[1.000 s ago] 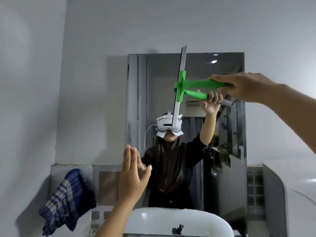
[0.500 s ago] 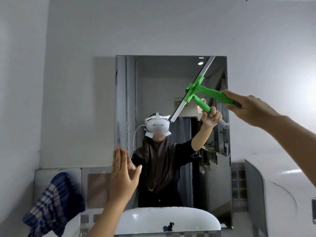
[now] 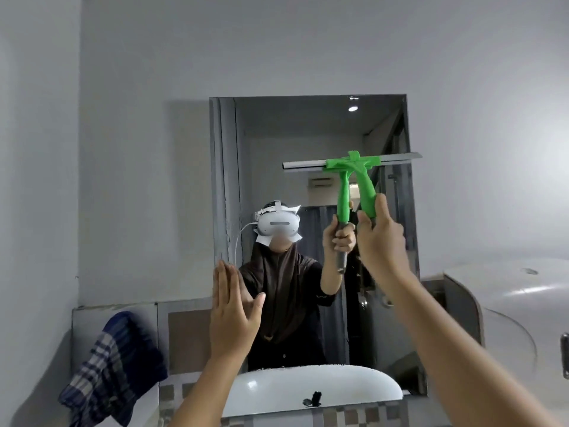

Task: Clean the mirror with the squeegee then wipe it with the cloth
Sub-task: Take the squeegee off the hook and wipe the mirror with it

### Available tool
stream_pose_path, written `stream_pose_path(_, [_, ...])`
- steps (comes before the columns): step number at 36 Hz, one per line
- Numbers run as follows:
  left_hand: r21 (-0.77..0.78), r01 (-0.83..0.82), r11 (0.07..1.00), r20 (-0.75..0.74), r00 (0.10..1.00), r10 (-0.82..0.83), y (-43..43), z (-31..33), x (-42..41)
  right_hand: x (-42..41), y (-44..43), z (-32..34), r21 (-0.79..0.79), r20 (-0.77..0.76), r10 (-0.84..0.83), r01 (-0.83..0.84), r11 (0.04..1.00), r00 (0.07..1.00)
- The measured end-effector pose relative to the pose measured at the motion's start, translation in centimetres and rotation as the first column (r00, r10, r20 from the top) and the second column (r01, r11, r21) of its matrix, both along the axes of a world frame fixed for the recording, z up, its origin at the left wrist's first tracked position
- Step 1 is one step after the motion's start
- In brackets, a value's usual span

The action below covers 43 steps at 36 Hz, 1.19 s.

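Swung round from its earlier slant, the squeegee (image 3: pixel 354 164) now lies level across the upper right of the mirror (image 3: pixel 308 134), blade horizontal, probably set for a downward pull. The right hand (image 3: pixel 380 241) is clamped round the green handle from below, which keeps the blade flat to the glass. The left hand (image 3: pixel 232 309) is open and empty, fingers together, raised near the mirror's lower left. The checked cloth (image 3: pixel 114 368) hangs unused at left, beside the basin (image 3: pixel 308 386).
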<state>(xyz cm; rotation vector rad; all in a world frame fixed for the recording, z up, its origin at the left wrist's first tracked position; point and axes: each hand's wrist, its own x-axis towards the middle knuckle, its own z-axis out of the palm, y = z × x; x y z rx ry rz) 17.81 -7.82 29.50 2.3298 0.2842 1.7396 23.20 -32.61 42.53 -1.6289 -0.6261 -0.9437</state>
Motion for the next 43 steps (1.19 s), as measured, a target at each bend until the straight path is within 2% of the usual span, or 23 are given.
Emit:
stream_pose_path(6, [-0.01, 0.035, 0.999, -0.012, 0.999, -0.035, -0.2, 0.0, -0.2, -3.2, 4.8, 1.1, 0.188, -0.149, 0.045, -0.016, 0.982, 0.988])
stream_pose_path(13, [-0.003, 0.035, 0.999, -0.009, 0.999, -0.035, 0.0, 0.0, -0.2, -5.8, 8.9, 1.9, 0.211, -0.19, 0.082, -0.041, 0.977, 0.978])
stream_pose_path(16, [0.003, 0.026, 1.0, -0.015, 1.0, -0.026, 0.0, 0.0, -0.2, -6.8, 10.9, 1.6, 0.134, -0.148, 0.048, -0.028, 0.991, 0.988])
stream_pose_path(21, [0.004, 0.012, 1.0, 0.001, 1.0, -0.012, 0.0, 0.0, -0.3, -7.5, 13.1, 0.3, -0.103, -0.064, -0.051, 0.044, 0.994, 0.997])
stream_pose_path(26, [-0.024, 0.092, 0.995, -0.016, 0.996, -0.092, -0.4, 0.1, -0.5, -6.4, 11.5, -1.2, -0.236, 0.075, -0.142, 0.156, 0.959, 0.987])
stream_pose_path(30, [-0.046, 0.083, 0.995, -0.068, 0.994, -0.087, -1.1, -0.1, -0.7, -4.7, 8.3, -0.9, -0.328, 0.216, -0.181, 0.246, 0.912, 0.959])
stream_pose_path(38, [-0.054, 0.053, 0.997, -0.077, 0.995, -0.057, -1.4, -1.4, -0.4, -1.5, 1.0, 2.3, -0.499, 0.503, -0.127, 0.408, 0.765, 0.855])
stream_pose_path(43, [-0.046, 0.04, 0.998, -0.1, 0.994, -0.044, -1.6, -1.2, -0.6, 0.1, -3.0, 4.1, -0.529, 0.543, -0.155, 0.479, 0.7, 0.825])
